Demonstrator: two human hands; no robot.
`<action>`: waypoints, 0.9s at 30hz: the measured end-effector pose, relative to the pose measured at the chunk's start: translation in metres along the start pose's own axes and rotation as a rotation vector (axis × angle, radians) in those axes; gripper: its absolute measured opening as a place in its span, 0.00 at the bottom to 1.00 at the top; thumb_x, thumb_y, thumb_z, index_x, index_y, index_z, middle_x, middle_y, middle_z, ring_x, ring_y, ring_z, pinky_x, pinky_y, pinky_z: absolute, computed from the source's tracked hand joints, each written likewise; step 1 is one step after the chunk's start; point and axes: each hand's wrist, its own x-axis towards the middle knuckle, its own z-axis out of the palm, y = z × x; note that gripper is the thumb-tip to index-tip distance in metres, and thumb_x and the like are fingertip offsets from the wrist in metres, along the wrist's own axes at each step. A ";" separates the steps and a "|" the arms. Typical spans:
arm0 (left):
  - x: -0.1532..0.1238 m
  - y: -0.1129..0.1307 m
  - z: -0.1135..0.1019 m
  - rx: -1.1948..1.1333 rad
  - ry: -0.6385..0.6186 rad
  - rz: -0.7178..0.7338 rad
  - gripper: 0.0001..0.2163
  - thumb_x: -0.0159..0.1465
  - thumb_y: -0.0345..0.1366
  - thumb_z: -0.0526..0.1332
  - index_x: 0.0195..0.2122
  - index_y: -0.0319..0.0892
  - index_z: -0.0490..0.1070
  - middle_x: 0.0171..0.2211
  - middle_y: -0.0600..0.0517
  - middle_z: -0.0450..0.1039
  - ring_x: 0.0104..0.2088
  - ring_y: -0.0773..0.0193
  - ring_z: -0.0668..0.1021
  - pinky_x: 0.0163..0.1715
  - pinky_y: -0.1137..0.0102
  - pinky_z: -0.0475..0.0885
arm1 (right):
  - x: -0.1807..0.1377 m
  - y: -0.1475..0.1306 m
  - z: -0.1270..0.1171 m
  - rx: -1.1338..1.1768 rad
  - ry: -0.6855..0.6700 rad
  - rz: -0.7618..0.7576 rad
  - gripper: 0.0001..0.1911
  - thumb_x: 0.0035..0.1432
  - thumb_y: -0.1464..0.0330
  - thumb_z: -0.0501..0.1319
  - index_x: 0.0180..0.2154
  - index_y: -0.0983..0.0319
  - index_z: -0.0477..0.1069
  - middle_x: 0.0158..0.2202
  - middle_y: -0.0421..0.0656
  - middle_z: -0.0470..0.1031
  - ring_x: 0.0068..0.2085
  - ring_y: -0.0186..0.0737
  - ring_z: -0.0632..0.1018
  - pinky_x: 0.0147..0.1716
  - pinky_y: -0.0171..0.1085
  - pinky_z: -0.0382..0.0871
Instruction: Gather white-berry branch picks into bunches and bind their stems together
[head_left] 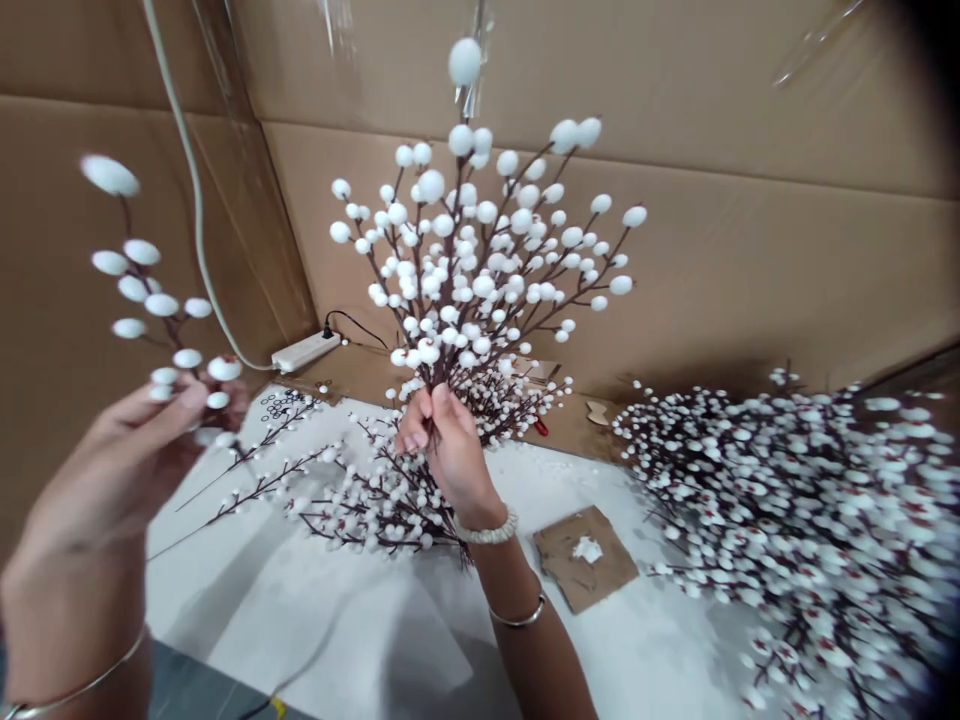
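My left hand (pixel 161 440) pinches a single artificial berry branch (pixel 161 303), a dark stem with white oval berries, upright at the left. In front of me my right hand (pixel 448 440) is closed round the stems of a bunch of white berry branches (pixel 480 260), which fans out above the fist. The lower stem ends are partly hidden by the hand. Behind and below it, more berry branches (pixel 375 500) lie on the white table surface (pixel 337 620).
A large heap of berry branches (pixel 795 510) covers the right side. A cardboard piece (pixel 586 560) with a white scrap lies nearer the middle. At the back are a power strip (pixel 306 352), small black rings (pixel 283 403) and a tall cardboard wall (pixel 712 260).
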 end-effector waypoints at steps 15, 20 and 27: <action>0.016 0.009 0.126 -0.649 -0.243 -0.183 0.05 0.66 0.38 0.63 0.39 0.43 0.73 0.28 0.55 0.68 0.28 0.71 0.71 0.31 0.74 0.69 | -0.004 0.014 0.010 -0.192 0.052 -0.029 0.23 0.61 0.47 0.57 0.30 0.61 0.61 0.20 0.35 0.70 0.21 0.30 0.72 0.25 0.31 0.68; 0.021 -0.002 0.144 -0.463 -0.054 0.016 0.05 0.64 0.40 0.64 0.38 0.47 0.76 0.39 0.54 0.75 0.37 0.66 0.74 0.36 0.74 0.70 | -0.003 0.013 0.007 -0.153 0.051 0.005 0.24 0.58 0.46 0.59 0.31 0.60 0.61 0.18 0.30 0.62 0.16 0.25 0.64 0.21 0.29 0.66; 0.023 -0.016 0.157 -0.324 0.101 0.313 0.11 0.65 0.46 0.63 0.42 0.45 0.73 0.43 0.53 0.74 0.43 0.65 0.76 0.44 0.72 0.71 | -0.002 0.017 0.007 -0.171 0.124 0.007 0.25 0.56 0.45 0.61 0.30 0.61 0.62 0.16 0.29 0.57 0.16 0.25 0.59 0.19 0.28 0.63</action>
